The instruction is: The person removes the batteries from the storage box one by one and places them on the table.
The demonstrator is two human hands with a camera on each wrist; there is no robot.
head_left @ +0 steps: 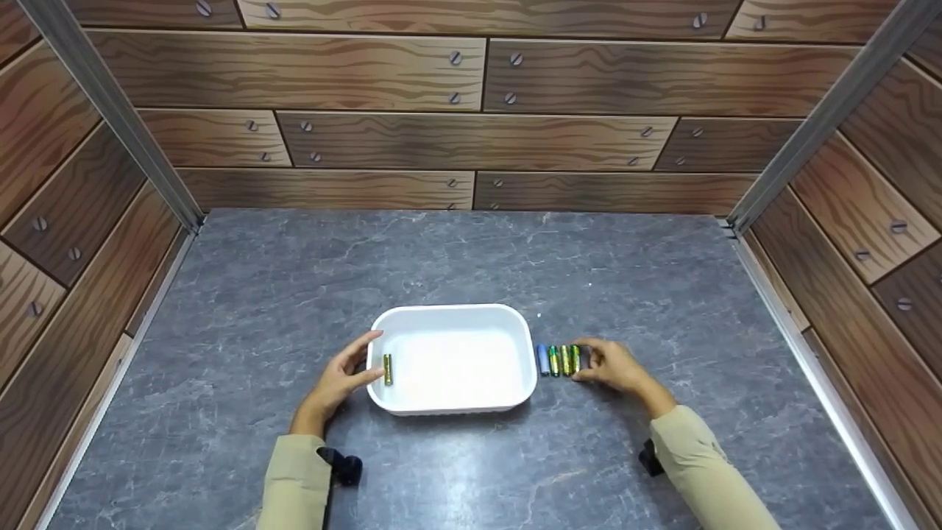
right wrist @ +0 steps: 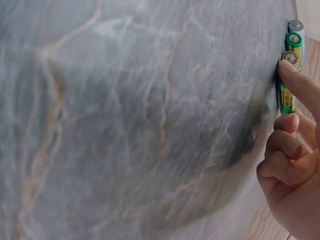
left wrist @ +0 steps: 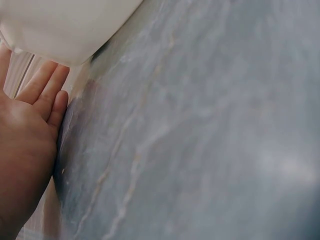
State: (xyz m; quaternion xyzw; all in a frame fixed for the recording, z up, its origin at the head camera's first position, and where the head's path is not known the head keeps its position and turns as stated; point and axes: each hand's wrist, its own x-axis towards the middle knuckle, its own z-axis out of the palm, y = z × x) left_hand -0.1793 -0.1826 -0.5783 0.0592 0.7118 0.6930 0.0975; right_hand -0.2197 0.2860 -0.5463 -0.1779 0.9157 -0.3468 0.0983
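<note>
A white rectangular plastic tub sits on the table with one gold-and-green battery lying inside by its left wall. My left hand rests on the tub's left side, its thumb and index finger spread over the rim; in the left wrist view the other fingers reach straight to the outer wall. Right of the tub, a blue battery and two green-and-gold batteries lie side by side. At the row's right end, my right hand pinches another green-and-gold battery by its ends, thumb and index finger bent.
Grey marbled tabletop surrounds the tub. Wood-patterned walls close off the back and both sides, with metal corner posts. A dark camera mount is strapped to the left wrist.
</note>
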